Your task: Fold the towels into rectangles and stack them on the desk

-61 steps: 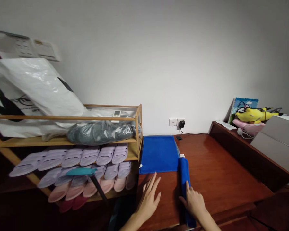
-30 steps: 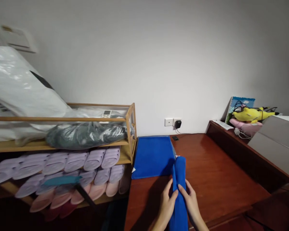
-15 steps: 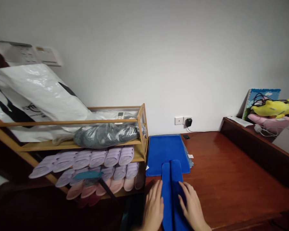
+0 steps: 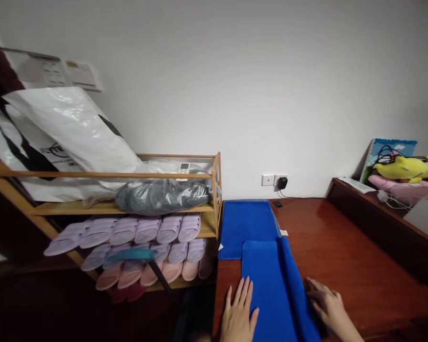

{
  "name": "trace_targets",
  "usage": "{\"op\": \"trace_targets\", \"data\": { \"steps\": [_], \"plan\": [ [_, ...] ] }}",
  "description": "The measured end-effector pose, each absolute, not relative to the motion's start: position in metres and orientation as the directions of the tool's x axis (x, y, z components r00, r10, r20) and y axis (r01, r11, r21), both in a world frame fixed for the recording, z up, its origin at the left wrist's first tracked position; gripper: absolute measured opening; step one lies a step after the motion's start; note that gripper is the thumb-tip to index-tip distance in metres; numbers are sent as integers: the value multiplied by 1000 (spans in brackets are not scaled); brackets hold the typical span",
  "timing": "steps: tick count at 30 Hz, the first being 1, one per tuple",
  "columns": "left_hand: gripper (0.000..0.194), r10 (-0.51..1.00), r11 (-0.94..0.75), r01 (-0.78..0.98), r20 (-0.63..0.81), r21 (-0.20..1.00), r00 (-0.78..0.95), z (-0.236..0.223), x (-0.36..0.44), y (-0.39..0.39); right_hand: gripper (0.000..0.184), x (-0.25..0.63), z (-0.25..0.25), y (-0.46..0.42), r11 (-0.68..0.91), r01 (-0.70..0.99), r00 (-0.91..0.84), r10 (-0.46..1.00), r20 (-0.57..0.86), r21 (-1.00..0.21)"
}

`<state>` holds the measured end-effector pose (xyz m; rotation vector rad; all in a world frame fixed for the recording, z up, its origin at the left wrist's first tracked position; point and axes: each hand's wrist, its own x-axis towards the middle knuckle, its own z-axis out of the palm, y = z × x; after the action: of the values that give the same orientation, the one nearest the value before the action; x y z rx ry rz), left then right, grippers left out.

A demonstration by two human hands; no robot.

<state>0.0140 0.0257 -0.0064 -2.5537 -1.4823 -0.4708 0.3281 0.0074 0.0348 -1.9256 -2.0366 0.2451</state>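
Note:
A blue cloth (image 4: 266, 285), partly unfolded, lies lengthwise on the brown wooden table, running down past the bottom edge of the view. Its right side stands up in a loose fold. My left hand (image 4: 238, 311) rests flat on the cloth's left edge, fingers stretched out. At the cloth's right edge is my right hand (image 4: 328, 304), fingers bent and close together around the border; the thumb side is partly hidden. Behind, a second flat blue piece (image 4: 248, 218) with a white tag lies against the wall, and the first cloth overlaps its near edge.
A wooden shoe rack (image 4: 217, 190) stands to the left with several lilac slippers (image 4: 124, 230), a grey plastic-wrapped bundle (image 4: 164, 194) and a white bag (image 4: 74, 128). A black plug (image 4: 282, 183) sits in the wall socket. On the right ledge (image 4: 381, 209) lies a yellow plush toy (image 4: 406, 168).
The cloth's two narrow folded panels have opened into a wider sheet, its right side drawn rightward. My right hand has moved right; my left hand now lies flat on the left edge.

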Motion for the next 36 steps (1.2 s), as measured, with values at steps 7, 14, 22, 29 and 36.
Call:
{"op": "trace_targets", "data": {
  "steps": [7,14,22,29,36],
  "plan": [
    [59,858,-477,874,271,99,437,-4,17,23,37,245,49,-3,221,847,-92,957,275,-483],
    [64,835,-507,860,272,46,478,-15,15,28,54,163,9,18,221,817,-133,971,199,-532],
    [61,808,-496,868,377,21,452,-17,15,31,50,357,-15,6,-59,976,95,982,162,-212],
    [59,853,-450,891,323,59,409,-10,26,24,49,404,-8,-6,-248,959,276,930,244,-138],
    [56,871,-465,883,212,69,443,-6,24,19,62,255,-10,-14,95,956,-37,978,206,-279]
  ]
}}
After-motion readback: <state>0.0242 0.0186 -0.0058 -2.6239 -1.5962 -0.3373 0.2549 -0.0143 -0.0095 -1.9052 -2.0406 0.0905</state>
